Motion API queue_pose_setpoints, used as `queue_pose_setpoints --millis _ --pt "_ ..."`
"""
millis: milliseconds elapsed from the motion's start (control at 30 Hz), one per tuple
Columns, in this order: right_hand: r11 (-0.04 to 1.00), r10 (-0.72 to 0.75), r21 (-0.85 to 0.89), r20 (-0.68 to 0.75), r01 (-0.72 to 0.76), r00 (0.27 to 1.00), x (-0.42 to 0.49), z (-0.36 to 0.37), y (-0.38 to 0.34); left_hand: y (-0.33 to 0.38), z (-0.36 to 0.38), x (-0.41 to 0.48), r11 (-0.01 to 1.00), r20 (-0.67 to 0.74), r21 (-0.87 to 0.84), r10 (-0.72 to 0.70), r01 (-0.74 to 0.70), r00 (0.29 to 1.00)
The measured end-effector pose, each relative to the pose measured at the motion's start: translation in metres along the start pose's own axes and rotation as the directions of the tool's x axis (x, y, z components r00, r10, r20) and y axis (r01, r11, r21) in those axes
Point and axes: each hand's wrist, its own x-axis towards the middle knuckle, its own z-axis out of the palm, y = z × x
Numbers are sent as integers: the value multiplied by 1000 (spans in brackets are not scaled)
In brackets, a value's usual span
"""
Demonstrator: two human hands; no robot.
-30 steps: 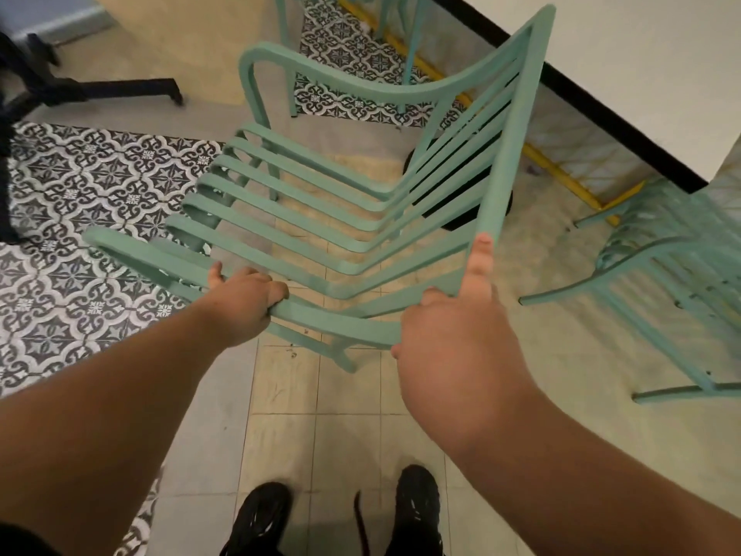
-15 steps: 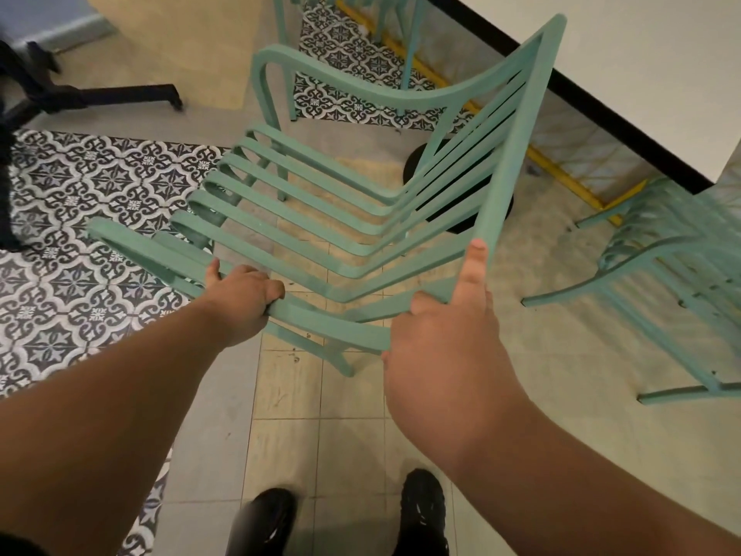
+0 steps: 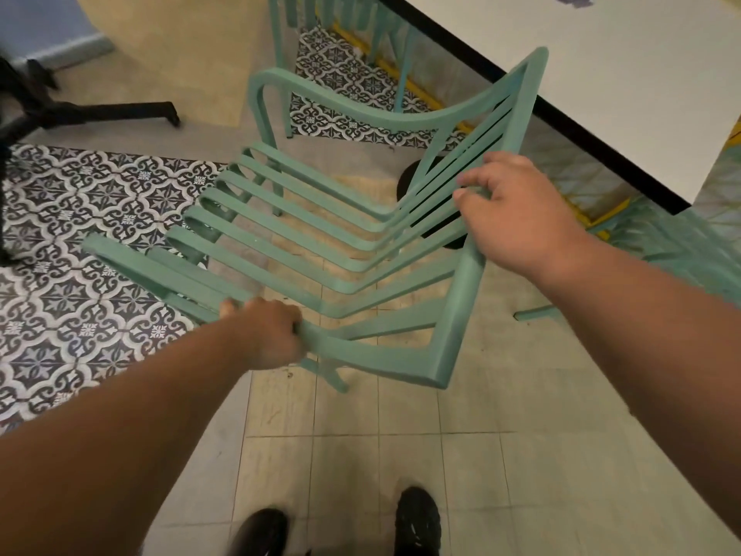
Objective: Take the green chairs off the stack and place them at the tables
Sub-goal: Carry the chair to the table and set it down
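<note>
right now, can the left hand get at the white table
Probably not. The left hand grips the seat rail of the green chair, and the chair's raised backrest, held by the right hand, stands between it and the white table.

Left hand (image 3: 268, 335), right hand (image 3: 517, 218): fingers (image 3: 477, 177) curled.

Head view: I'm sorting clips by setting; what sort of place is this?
Likely a cafe or canteen dining area: a white table, the held green chair, matching chairs parked beside the table, and patterned floor tiles.
</note>
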Motion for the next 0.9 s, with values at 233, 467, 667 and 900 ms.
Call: queue_pose_setpoints --millis 233,467,667,900 --pt "981 194 -4 -42 -194 980 55 -1 -1 107 -24 -73 461 -206 -838 227 -291 952" --pt "954 298 33 -166 -297 940 73 9 4 167 -56 -105 550 -323 -730 246 -406 914" --pt "955 289 132 -189 -267 939 71 10 3 202 -42 -98 860 -355 -467 29 -204 934" --pt "962 269 104 -182 -254 946 67 9 5 195 -48 -103 855 -347 -425 150 -298 926"
